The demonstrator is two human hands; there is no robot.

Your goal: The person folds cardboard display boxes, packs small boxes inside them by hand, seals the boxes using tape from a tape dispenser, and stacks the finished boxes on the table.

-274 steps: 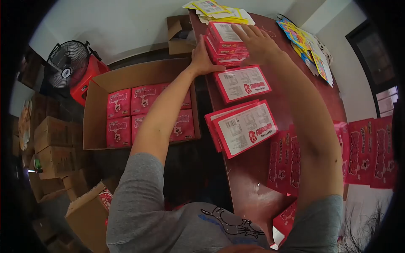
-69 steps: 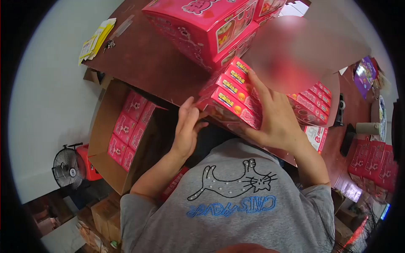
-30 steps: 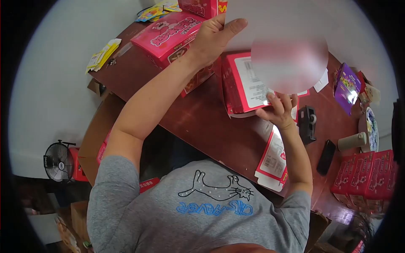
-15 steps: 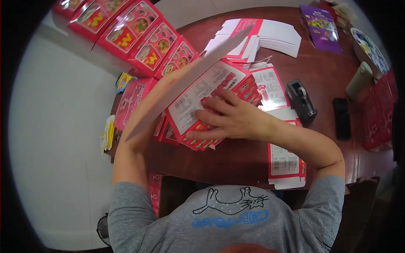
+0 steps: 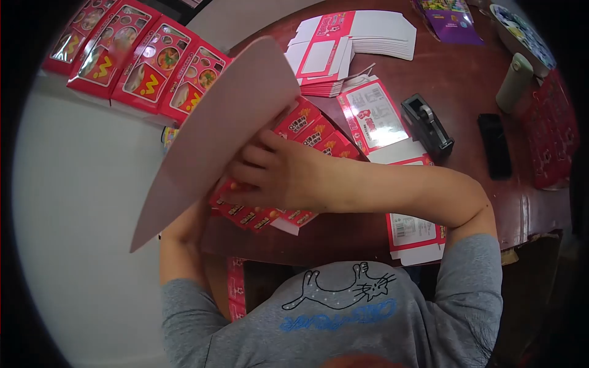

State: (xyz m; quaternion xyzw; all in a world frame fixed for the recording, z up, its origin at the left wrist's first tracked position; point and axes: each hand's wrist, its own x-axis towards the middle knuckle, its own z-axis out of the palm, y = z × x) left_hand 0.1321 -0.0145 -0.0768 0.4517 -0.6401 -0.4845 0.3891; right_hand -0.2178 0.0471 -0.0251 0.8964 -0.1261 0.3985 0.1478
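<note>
A large pale panel [image 5: 221, 135] stands tilted over the left part of the work area. Beneath and beside it lies a slanted group of small red boxes [image 5: 316, 132], their printed ends showing. My right hand [image 5: 270, 172] rests over these boxes, fingers spread and bent, fingertips close to the panel's edge. I see my left forearm [image 5: 181, 236] pass behind the panel, which hides my left hand and anything it touches. Several larger red boxes with picture fronts [image 5: 147, 67] form a row at the upper left.
Flat white-and-red cartons [image 5: 380, 40] are piled at the back. A flat carton [image 5: 372, 116] lies beside the black tape dispenser [image 5: 427, 126]. Farther right are a phone [image 5: 494, 146], a grey-green bottle [image 5: 514, 83], a bowl [image 5: 521, 37] and red boxes [image 5: 552, 132]. A purple packet [image 5: 451, 21] lies behind.
Since half a second ago the pale panel shows broader. My right hand has shifted left across the small boxes, and the white-labelled face it lay on is no longer visible. The view has shifted slightly.
</note>
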